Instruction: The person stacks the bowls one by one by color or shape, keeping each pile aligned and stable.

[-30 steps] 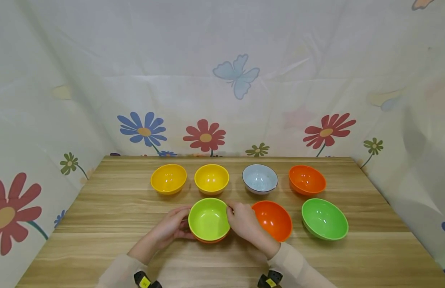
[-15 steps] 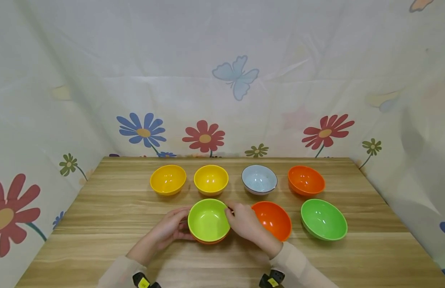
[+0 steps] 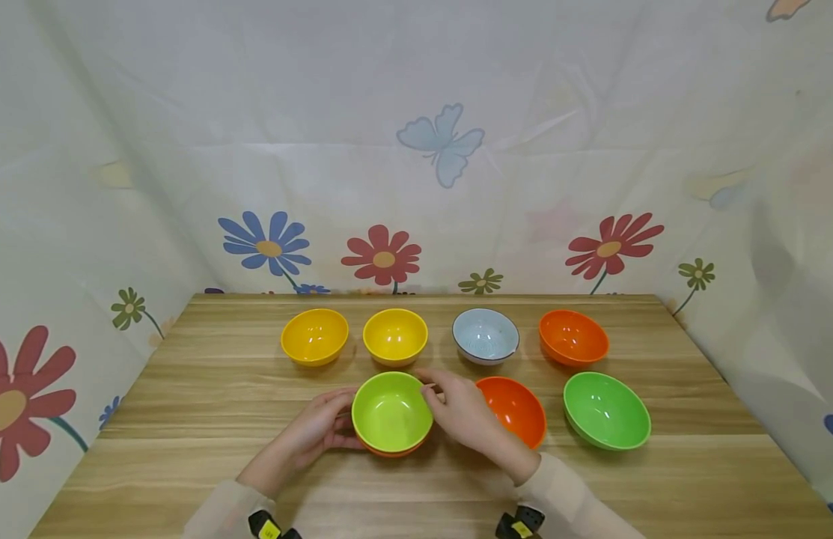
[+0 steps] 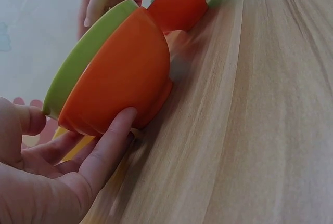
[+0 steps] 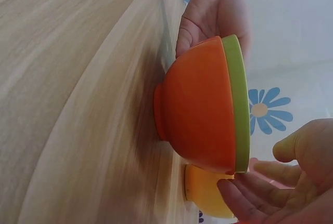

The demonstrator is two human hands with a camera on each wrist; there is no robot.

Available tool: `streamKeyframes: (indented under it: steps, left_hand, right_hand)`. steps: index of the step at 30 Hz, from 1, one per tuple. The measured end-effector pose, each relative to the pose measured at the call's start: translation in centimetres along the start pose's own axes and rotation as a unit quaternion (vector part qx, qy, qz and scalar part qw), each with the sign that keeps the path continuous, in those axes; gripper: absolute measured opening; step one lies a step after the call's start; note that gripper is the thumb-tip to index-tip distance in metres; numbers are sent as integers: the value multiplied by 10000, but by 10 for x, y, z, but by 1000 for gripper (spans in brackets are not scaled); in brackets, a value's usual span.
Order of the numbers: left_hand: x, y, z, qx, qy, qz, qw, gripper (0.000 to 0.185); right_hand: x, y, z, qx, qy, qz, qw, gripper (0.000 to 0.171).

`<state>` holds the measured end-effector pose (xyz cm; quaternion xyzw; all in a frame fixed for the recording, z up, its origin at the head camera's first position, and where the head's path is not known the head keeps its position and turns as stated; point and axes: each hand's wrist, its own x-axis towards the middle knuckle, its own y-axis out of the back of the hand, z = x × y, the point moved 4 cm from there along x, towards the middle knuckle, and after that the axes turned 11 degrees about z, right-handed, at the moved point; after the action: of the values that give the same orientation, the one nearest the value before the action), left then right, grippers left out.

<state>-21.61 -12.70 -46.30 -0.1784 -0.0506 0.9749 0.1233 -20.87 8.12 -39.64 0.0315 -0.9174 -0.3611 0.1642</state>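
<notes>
A lime-green bowl (image 3: 392, 412) sits nested inside an orange bowl (image 4: 122, 73), which stands on the table. My left hand (image 3: 316, 430) holds the pair from the left, thumb at the green rim and fingers against the orange side. At the right of the stack is my right hand (image 3: 459, 410), its thumb lifted off the rim and its fingers loosely extended. In the right wrist view, the fingertips (image 5: 237, 198) of that hand are at or just beside the green rim; contact is hard to tell. Just right of it, partly covered by that hand, stands another orange bowl (image 3: 517, 412).
Along the back stand an amber bowl (image 3: 315, 337), a yellow bowl (image 3: 395, 337), a pale blue bowl (image 3: 486, 335) and an orange-red bowl (image 3: 574, 337). A green bowl (image 3: 607, 411) is at the front right of the wooden table (image 3: 187, 427). Flowered cloth (image 3: 416, 187) hangs behind.
My right hand has loosened from the rim and shifted slightly right, its thumb and fingers spreading. The left hand and the stacked bowls stay in place.
</notes>
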Motion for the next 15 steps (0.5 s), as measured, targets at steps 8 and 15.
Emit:
streamKeyframes:
  steps: [8, 15]
  left_hand:
    - [0, 0, 0, -20, 11, 4, 10000, 52]
    - [1, 1, 0, 0, 36, 57, 10000, 50]
  right_hand:
    - [0, 11, 2, -137, 538, 493, 9972, 27]
    - [0, 24, 7, -537, 1108, 708, 9899, 28]
